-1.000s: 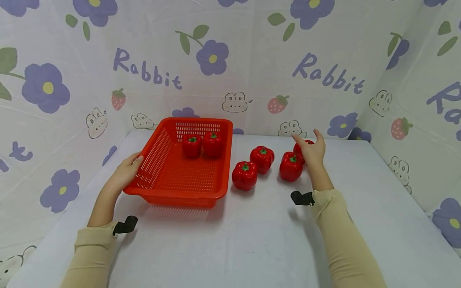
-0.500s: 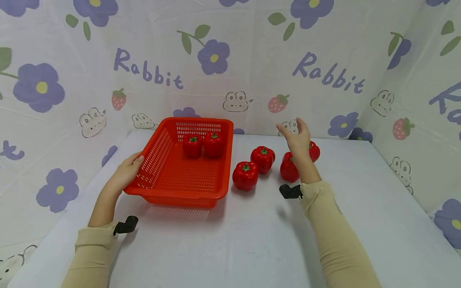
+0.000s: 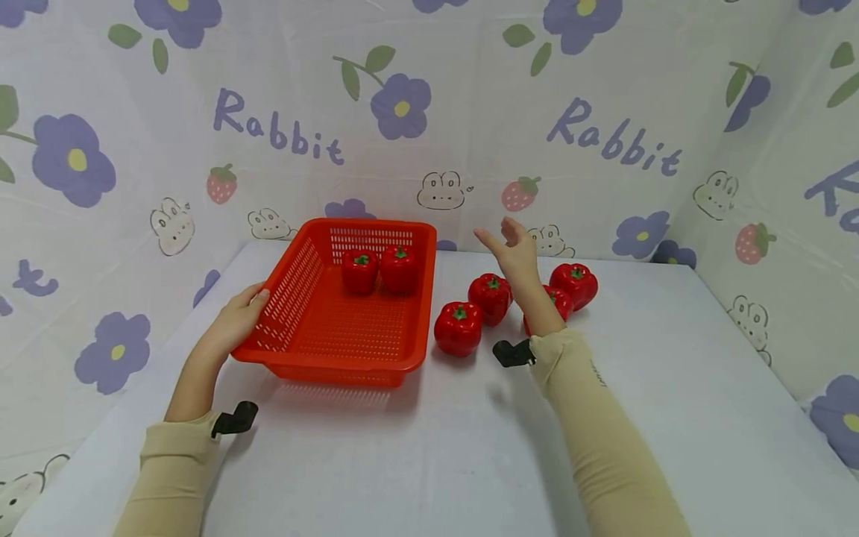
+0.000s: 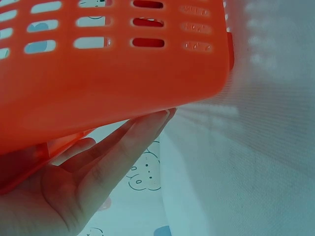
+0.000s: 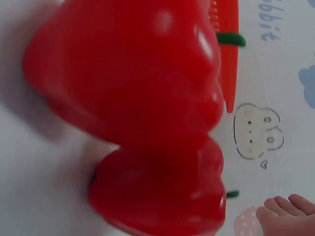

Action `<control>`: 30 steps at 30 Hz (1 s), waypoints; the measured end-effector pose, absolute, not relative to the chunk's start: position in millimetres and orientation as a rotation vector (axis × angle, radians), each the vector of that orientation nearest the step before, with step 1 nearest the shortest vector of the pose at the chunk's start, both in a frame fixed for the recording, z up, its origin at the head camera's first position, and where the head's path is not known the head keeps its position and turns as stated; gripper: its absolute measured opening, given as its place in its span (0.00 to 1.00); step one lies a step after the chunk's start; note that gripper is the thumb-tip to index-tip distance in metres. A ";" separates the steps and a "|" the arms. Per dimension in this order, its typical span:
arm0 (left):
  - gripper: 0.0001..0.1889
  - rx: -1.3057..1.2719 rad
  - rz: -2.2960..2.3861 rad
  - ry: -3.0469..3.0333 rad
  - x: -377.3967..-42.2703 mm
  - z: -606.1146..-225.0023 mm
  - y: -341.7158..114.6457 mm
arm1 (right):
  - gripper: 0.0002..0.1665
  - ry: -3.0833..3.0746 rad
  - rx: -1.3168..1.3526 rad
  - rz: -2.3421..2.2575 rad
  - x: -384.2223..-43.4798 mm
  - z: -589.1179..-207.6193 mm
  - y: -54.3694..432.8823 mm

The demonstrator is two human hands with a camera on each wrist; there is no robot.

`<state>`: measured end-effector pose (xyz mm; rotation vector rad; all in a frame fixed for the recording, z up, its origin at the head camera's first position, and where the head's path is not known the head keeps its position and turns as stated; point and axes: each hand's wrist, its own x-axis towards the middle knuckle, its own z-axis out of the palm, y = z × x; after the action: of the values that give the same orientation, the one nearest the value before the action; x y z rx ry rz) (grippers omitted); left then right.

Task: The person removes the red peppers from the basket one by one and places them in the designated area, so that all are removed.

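My left hand [image 3: 235, 321] holds the left rim of a red-orange plastic basket [image 3: 329, 364], thumb over the edge; in the left wrist view its fingers [image 4: 128, 147] reach under the basket's outer side. Two red bell peppers, one [image 3: 360, 273] left of the other [image 3: 399, 271], stand at the back inside it. My right hand [image 3: 518, 261] hovers with fingers spread and holds nothing. Close to it are a red pepper [image 3: 492, 294] and one partly hidden behind my wrist [image 3: 560, 300]. The right wrist view shows two peppers large, the nearer [image 5: 138, 69] above the other [image 5: 162, 191].
Another red pepper [image 3: 458, 330] stands just right of the basket, and one more [image 3: 574, 283] stands farther back on the right. They all rest on a white table [image 3: 443, 455]. A printed cloth [image 3: 470, 134] rises behind the table and at both sides.
My right hand has moved left, from the rightmost peppers to above the ones nearer the basket, uncovering the back right pepper. My left hand and the basket have stayed in place.
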<state>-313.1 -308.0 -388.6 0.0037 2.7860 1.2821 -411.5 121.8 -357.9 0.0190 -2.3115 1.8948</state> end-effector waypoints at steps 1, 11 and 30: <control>0.33 0.004 1.285 2.783 -313.1 -388.3 -308.0 | 0.50 -2.313 0.033 1.904 -412.4 -357.9 118.0; 0.32 0.010 1.291 2.785 -312.1 -388.1 -307.7 | 0.47 -2.371 0.176 1.944 -413.6 -354.3 76.0; 0.33 0.005 1.260 2.789 -314.0 -387.3 -309.6 | 0.50 -2.603 0.354 1.862 -426.0 -356.6 14.8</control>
<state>-314.0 -309.6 -387.3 0.0048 2.7889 1.2601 -426.0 14.8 -356.6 0.3536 -2.6027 1.8617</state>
